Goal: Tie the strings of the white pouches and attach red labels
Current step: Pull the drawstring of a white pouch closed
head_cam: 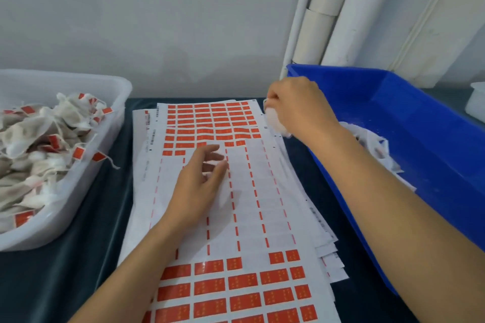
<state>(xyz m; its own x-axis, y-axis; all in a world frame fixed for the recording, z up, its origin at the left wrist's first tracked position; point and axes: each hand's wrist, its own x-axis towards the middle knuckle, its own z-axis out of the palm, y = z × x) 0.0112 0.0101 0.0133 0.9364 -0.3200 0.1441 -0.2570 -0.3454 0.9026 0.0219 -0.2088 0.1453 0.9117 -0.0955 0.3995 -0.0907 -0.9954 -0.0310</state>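
Bench: dark blue cloth-covered table against a pale wall, white pipes in the right corner. Label sheets stacked at centre; blue bin to your right, clear tub to your left.

Your right hand is curled around a white pouch, held at the near-left corner of the blue bin, just above the sheets' right edge. Your left hand hovers over the peeled middle of the top sheet, fingers loosely spread, holding nothing.

Step in hand, as judged: bringing a fresh pouch over for tying. Carry it to the centre, above the sheets, so both hands can meet. Find the string ends with the left fingers before pulling; draw the neck shut evenly. I cannot see the strings here.

Pouch: small, soft, white fabric, bunched in your grip, mostly hidden. More untied pouches lie in the blue bin. Finished pouches with red tags fill the tub. Red labels remain at the sheet's far end and near end
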